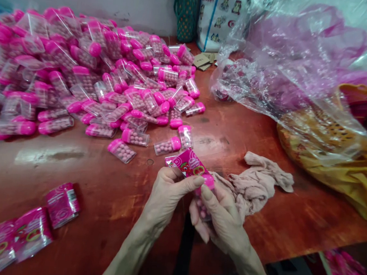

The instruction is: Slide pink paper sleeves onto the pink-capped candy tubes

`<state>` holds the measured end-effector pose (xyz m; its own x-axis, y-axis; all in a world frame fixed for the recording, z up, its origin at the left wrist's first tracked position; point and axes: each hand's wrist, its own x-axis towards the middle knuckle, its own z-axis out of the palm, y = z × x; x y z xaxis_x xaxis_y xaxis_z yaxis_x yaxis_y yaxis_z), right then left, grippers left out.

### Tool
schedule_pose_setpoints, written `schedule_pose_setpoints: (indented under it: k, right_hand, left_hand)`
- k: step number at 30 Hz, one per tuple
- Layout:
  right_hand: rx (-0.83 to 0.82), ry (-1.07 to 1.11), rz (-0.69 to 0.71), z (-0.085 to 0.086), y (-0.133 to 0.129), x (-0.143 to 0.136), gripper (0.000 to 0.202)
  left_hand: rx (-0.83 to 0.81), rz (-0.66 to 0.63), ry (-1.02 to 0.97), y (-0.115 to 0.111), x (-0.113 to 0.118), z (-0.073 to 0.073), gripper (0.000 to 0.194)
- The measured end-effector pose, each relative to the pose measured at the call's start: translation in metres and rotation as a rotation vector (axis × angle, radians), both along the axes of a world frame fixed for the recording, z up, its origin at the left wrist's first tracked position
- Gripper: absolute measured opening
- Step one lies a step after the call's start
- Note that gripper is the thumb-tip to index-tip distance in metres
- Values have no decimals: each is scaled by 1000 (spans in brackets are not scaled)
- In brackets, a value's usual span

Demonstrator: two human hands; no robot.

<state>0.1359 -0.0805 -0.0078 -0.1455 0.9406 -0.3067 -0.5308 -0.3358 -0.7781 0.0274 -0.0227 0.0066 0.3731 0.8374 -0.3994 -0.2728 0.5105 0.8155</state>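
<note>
Reddish tabletop (107,195) bears three loose wrappers (33,232); left hand (167,191) pinches another wrapper (188,160), right hand (224,214) one capped tube (209,182).

Workshop (or home workspace), heaped capped tubes (84,77), printed sleeves (33,231), worn table (106,216)

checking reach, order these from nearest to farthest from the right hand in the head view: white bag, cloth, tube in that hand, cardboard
1. tube: in the right hand
2. cloth: just beyond that hand, to its right
3. cardboard: far back
4. white bag: behind the cardboard
</note>
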Motion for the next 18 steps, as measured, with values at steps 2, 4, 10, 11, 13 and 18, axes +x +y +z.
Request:
schedule_pose_setpoints:
  k: [2,4,10,11,13,18]
  right_hand:
    - [1,-33,-27,-3,-1,0,23]
    - [32,-122,-60,-2,-2,1,24]
    - [212,-741,-196,7,-3,4,17]
    - [215,-752,-192,7,-3,4,18]
    - [146,-623,-142,5,-4,4,20]
    - [-16,-74,-31,-4,-3,0,36]
  left_hand:
    - [0,-19,7,0,0,1,14]
    - [-4,-46,8,0,2,3,15]
    - [39,1,-15,-4,7,7,7]
    - [35,5,-12,-4,8,7,8]
    - [9,-35,-14,-5,7,7,10]
    - [-25,-107,-21,-4,6,8,13]
